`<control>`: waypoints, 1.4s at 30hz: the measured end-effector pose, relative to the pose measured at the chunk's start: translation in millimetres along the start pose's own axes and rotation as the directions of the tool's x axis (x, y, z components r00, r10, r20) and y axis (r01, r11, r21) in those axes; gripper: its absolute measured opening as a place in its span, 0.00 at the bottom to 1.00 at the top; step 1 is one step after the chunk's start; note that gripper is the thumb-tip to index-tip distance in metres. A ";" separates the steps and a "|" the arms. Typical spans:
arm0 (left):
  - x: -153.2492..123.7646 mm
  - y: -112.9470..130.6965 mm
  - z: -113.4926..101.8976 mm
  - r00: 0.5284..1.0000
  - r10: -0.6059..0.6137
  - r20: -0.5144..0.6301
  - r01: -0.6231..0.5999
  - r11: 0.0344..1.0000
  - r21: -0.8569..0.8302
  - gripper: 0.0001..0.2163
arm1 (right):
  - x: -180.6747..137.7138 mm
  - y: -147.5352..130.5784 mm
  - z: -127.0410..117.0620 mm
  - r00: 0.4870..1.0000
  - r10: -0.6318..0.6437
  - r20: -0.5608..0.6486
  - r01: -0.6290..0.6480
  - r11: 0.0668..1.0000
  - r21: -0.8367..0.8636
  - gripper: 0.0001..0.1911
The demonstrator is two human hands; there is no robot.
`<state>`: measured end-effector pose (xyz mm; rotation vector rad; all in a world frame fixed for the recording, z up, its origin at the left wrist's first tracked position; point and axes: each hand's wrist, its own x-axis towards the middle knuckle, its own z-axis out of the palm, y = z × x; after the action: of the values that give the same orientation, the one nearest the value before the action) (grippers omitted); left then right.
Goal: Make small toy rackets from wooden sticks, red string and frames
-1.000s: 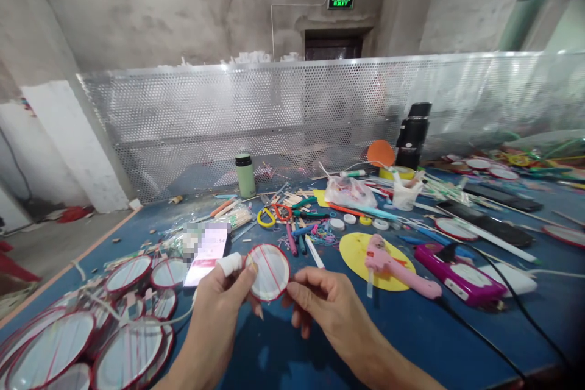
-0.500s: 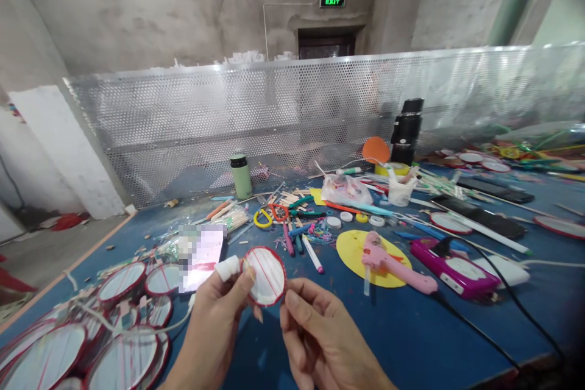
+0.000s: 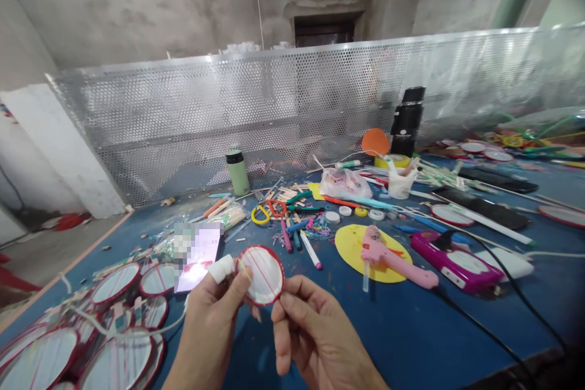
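Upright between my hands is a small round white disc [image 3: 261, 274] with a red rim and thin red stripes across its face. My left hand [image 3: 214, 311] grips its left edge between thumb and fingers; one finger wears a white wrap [image 3: 222, 269]. At the disc's lower right rim, the thumb and forefinger of my right hand [image 3: 315, 329] are pinched together against the red edging. Whether a loose end of edging lies between them is hidden. The other right fingers are curled below.
Larger red-rimmed discs [image 3: 119, 359] are piled at the left, near a phone [image 3: 201, 256]. A pink glue gun [image 3: 388, 259] lies on a yellow disc [image 3: 345, 244]. Behind are scissors [image 3: 260, 214], pens, a green bottle [image 3: 237, 173] and a perforated metal screen [image 3: 205, 109]. Cords cross the right side.
The view has shifted slightly. My right thumb and forefinger have moved slightly down along the disc's rim, and the right fingers below show more extended. My left hand keeps its grip.
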<state>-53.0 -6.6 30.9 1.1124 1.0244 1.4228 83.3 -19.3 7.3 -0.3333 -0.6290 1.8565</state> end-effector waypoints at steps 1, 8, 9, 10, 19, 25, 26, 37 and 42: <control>-0.3 0.2 -0.2 1.000 0.005 0.004 -0.005 1.000 0.001 0.11 | 0.0 -0.1 0.2 1.000 -0.002 0.002 0.002 1.000 0.002 0.13; -0.2 -0.1 0.1 1.000 -0.011 0.025 0.012 0.999 -0.045 0.10 | -2.6 0.7 0.3 0.999 -0.021 0.041 0.021 1.000 -0.001 0.12; -0.1 -0.2 0.2 1.000 -0.008 0.019 0.009 0.999 -0.045 0.10 | -2.7 1.3 0.0 0.999 -0.023 0.045 0.023 1.000 0.000 0.12; -0.1 -0.2 0.3 1.000 -0.007 0.014 0.007 0.999 -0.043 0.10 | -2.5 2.0 -0.3 0.999 -0.026 0.046 0.025 1.000 0.005 0.12; -1.5 -0.1 -2.0 1.000 0.010 -0.006 -0.010 0.999 -0.030 0.10 | -1.3 4.6 -1.6 0.998 -0.028 0.058 0.027 0.999 0.030 0.10; -1.0 -2.5 -3.1 1.000 0.022 -0.003 -0.022 1.000 -0.016 0.10 | -0.3 5.2 -2.0 0.998 -0.038 0.059 0.036 0.999 0.038 0.09; -0.7 -2.6 -3.0 1.000 0.023 -0.003 -0.023 1.000 -0.014 0.10 | -0.1 5.3 -2.0 0.998 -0.039 0.058 0.037 0.998 0.041 0.09; 3.9 -10.1 -3.3 0.999 0.036 -0.006 -0.036 0.999 -0.015 0.12 | 6.5 2.1 -13.8 0.996 0.076 0.053 -0.074 0.996 -0.047 0.15; 7.8 -8.5 -5.2 0.997 0.078 0.021 -0.080 0.994 0.077 0.13 | 2.3 -3.1 -13.3 0.990 0.138 -0.027 -0.140 0.981 -0.134 0.16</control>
<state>-56.8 2.0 22.4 1.2328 1.0405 1.4429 91.6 -12.9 -1.6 -0.4934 -0.7376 1.9458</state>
